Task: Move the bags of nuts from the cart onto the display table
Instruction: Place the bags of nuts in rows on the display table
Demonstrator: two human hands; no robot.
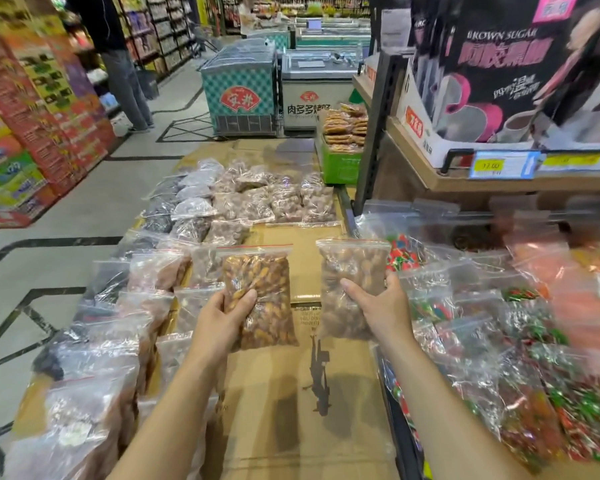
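My left hand (222,320) grips a clear zip bag of dark brown nuts (260,292) by its lower left side. My right hand (383,306) grips a second zip bag of paler nuts (347,271) from the right. Both bags are held upright, side by side, above the cardboard-covered display table (291,410). Several more bags of nuts (257,199) lie in rows at the table's far end, and others (142,306) line its left edge. No cart is in view.
Bags of wrapped candy (534,358) fill the shelf to my right, under a shelf of brown sugar boxes (499,81). A green crate of biscuits (343,143) stands beyond the table. Chest freezers (239,88) and a standing person (118,64) are farther down the aisle.
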